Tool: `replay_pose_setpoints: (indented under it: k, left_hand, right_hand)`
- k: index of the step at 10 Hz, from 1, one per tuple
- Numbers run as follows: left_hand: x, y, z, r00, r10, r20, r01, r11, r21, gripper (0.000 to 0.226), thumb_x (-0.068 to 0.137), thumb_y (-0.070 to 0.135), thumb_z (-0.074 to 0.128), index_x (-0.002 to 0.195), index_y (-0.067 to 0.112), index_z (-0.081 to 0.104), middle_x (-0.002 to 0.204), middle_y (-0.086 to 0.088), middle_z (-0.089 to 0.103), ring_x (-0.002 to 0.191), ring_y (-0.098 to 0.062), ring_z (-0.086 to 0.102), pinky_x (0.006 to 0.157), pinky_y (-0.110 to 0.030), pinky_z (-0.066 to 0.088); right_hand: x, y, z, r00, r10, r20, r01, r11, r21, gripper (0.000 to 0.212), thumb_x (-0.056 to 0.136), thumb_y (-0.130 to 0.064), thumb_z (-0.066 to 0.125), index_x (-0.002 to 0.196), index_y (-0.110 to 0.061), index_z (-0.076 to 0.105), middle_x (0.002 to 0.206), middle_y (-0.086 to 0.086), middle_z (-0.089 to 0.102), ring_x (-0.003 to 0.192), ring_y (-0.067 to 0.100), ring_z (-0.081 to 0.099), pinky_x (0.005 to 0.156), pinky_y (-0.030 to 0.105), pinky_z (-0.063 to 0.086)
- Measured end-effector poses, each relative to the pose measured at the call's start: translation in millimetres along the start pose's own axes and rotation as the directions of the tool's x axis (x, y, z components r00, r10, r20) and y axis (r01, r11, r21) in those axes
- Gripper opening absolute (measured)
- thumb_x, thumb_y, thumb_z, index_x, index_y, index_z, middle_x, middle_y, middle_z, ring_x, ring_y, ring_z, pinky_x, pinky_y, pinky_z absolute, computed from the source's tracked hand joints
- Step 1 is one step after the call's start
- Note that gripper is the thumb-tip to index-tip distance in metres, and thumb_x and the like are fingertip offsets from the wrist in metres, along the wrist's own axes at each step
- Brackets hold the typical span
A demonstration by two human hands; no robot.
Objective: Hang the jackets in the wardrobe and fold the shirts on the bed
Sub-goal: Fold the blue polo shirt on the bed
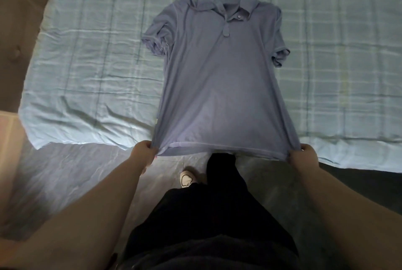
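A lavender-blue polo shirt (219, 78) lies face up on the bed (87, 56), collar at the far side and hem hanging over the near edge. Its short sleeves are bunched at both sides. My left hand (144, 153) pinches the hem's left corner. My right hand (303, 154) pinches the hem's right corner. The hem is stretched taut between them, lifted just off the bed's edge.
A pale blue checked sheet covers the bed and drapes over its near edge. Brown upholstered furniture (19, 30) stands at the far left. My dark trousers (217, 215) and a white shoe (187, 179) are on the grey tiled floor below the hem.
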State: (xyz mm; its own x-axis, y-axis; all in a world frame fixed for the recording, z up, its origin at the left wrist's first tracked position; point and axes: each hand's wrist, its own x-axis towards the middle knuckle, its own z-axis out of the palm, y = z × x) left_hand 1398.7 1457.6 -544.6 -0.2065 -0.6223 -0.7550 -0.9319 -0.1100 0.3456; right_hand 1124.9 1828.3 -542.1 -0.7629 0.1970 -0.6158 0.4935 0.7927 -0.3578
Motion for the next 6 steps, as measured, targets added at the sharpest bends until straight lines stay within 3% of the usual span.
replay_pose_setpoints:
  k: [1,2,3,4,5,6]
  left_hand:
    - [-3.4,3.9,4.3,0.976,-0.198,0.085,0.212,0.956,-0.205,0.013,0.095,0.013,0.061,0.092,0.001,0.060,0.058,-0.007,0.059,0.039,-0.012,0.051,0.038,-0.019,0.034]
    - [-6.7,8.1,10.2,0.954,-0.244,0.176,0.299,0.840,-0.452,0.026,0.102,0.008,0.043,0.124,-0.002,0.053,0.087,-0.009,0.064,0.068,-0.023,0.066,0.057,-0.036,0.057]
    - [-8.2,6.2,7.4,0.979,-0.195,0.063,0.203,0.882,-0.424,0.024,0.102,0.005,0.049,0.125,0.000,0.050,0.090,-0.010,0.060,0.049,-0.015,0.067,0.041,-0.024,0.053]
    - [-18.2,-4.5,-2.3,0.994,-0.108,0.011,0.102,0.894,-0.436,0.020,0.100,0.010,0.056,0.116,0.000,0.048,0.095,-0.016,0.061,0.056,-0.020,0.070,0.044,-0.024,0.053]
    - [-14.9,-22.4,-4.5,0.997,-0.071,0.040,0.080,0.940,-0.333,0.019,0.099,0.001,0.053,0.117,0.003,0.047,0.104,-0.016,0.059,0.073,-0.029,0.068,0.055,-0.027,0.059]
    - [-7.5,-28.1,-4.1,0.993,-0.108,0.038,0.115,0.929,-0.353,0.025,0.094,-0.016,0.040,0.112,0.000,0.047,0.103,-0.025,0.054,0.057,-0.024,0.054,0.048,-0.026,0.047]
  right_hand:
    - [-0.7,9.6,3.2,0.996,0.083,0.033,-0.083,0.996,0.015,0.032,0.085,-0.013,0.064,0.115,-0.002,0.067,0.105,0.020,0.069,0.100,0.039,0.064,0.092,0.045,0.051]
    - [3.3,15.4,3.1,0.980,0.158,0.122,-0.180,0.964,0.197,0.035,0.091,-0.010,0.062,0.123,0.003,0.060,0.101,0.013,0.064,0.084,0.028,0.065,0.087,0.042,0.057]
    - [6.5,19.5,-4.6,0.969,0.192,0.153,-0.238,0.887,0.395,0.039,0.094,-0.007,0.059,0.132,0.001,0.052,0.105,0.008,0.057,0.072,0.018,0.059,0.073,0.027,0.054]
    - [7.0,25.5,-10.5,0.983,0.174,0.057,-0.183,0.947,0.266,0.032,0.086,-0.005,0.060,0.117,-0.003,0.064,0.097,0.009,0.065,0.075,0.022,0.062,0.064,0.021,0.053]
    - [7.1,32.2,-4.8,0.982,0.182,0.055,-0.190,0.962,0.198,0.034,0.079,-0.003,0.057,0.112,-0.004,0.067,0.102,0.019,0.068,0.096,0.039,0.066,0.090,0.048,0.056]
    - [5.4,31.7,4.2,0.978,0.194,0.081,-0.206,0.961,0.184,0.033,0.083,-0.002,0.060,0.115,-0.003,0.065,0.092,0.016,0.066,0.080,0.034,0.067,0.084,0.051,0.059]
